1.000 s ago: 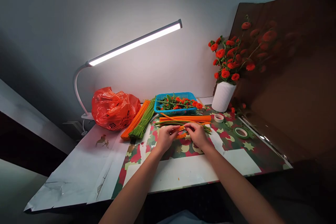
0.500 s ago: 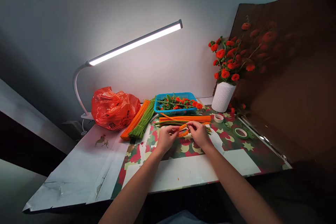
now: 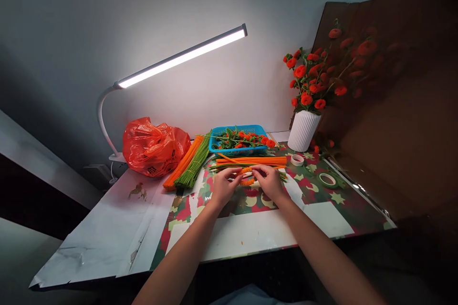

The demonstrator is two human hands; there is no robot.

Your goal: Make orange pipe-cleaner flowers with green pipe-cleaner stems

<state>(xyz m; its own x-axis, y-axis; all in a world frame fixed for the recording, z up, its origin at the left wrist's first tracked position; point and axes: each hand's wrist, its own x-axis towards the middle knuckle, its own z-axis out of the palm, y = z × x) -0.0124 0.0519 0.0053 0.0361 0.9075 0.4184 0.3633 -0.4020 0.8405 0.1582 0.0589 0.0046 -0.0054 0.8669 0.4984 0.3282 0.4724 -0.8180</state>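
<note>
Between my hands is an orange pipe cleaner [image 3: 246,182], bent into a wavy, coiled shape. My left hand [image 3: 225,186] pinches its left side, and my right hand [image 3: 267,182] pinches its upper right part. The fingertips hide some of it. Just behind my hands lie straight orange pipe cleaners [image 3: 250,160] in a row, with green pipe cleaners [image 3: 220,168] in front of them, partly covered by my fingers.
A blue basket [image 3: 211,145] holds red flowers with green stems. Left are bundled green pipe cleaners [image 3: 193,164] and a red plastic bag [image 3: 155,147] beside a lit lamp [image 3: 182,55]. Right stand a white vase [image 3: 304,131] of flowers, white tape [image 3: 296,160] and green tape [image 3: 328,180].
My fingers have shifted slightly on the orange pipe cleaner, and my left fingertips reach further along its upper part. The whole view has drifted a little.
</note>
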